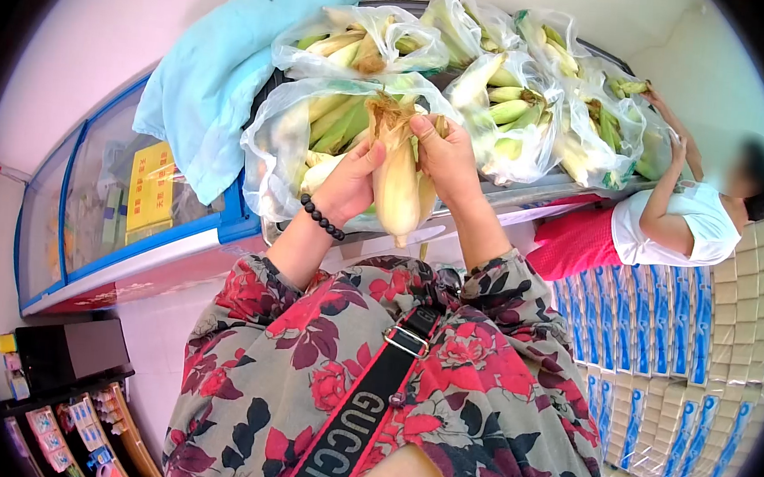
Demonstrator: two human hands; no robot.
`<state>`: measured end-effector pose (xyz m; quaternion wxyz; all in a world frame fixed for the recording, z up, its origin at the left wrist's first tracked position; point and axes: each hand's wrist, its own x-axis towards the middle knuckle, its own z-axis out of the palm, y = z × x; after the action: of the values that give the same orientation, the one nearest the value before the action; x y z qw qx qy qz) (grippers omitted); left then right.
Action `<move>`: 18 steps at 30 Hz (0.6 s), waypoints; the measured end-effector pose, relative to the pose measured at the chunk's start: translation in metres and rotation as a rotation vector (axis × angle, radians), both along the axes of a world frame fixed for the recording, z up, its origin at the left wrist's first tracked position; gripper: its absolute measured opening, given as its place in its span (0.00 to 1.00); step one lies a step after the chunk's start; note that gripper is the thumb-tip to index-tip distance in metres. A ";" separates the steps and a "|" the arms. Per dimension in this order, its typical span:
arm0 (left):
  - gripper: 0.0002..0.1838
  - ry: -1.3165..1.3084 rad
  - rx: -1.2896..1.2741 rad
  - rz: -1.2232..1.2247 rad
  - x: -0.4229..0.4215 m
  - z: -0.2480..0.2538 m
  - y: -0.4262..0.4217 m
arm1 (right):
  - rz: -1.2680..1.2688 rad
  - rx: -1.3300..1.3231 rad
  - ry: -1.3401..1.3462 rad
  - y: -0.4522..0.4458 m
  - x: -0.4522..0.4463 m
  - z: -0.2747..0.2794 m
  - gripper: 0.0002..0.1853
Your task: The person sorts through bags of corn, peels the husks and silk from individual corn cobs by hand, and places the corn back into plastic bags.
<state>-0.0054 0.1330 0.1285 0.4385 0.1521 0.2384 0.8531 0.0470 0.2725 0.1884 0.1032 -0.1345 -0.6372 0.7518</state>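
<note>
An ear of corn (398, 191) in pale husk hangs stem end down, its brown silk (391, 115) at the top. From the left, my left hand (351, 181), with a black bead bracelet (320, 217) on the wrist, has its fingers closed on the husk. My right hand (448, 157) pinches the husk near the silk from the other side. Behind both hands, an open clear plastic bag (273, 142) holds several green and pale ears of corn (340, 126).
More bags of corn (510, 114) lie behind and to the right. A blue cloth (212, 76) drapes over the glass-topped freezer (93, 192) at left. At right, another person (680, 219) reaches to a bag. Stacked packages (659, 329) stand below.
</note>
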 end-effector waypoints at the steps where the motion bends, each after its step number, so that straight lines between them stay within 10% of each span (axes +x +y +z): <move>1: 0.30 -0.034 0.002 0.016 -0.001 -0.002 0.003 | -0.031 0.037 0.028 0.000 -0.001 -0.005 0.11; 10: 0.26 -0.216 0.057 0.310 -0.022 -0.009 -0.006 | -0.025 -0.337 0.218 0.010 0.017 0.018 0.09; 18: 0.25 -0.097 0.118 0.910 -0.092 -0.019 -0.095 | -0.427 0.014 0.312 0.123 0.108 0.051 0.15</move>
<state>-0.0970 0.0379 0.1091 0.0207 0.0166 0.2110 0.9771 0.1553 0.3955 0.2391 0.3572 -0.1476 -0.5760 0.7203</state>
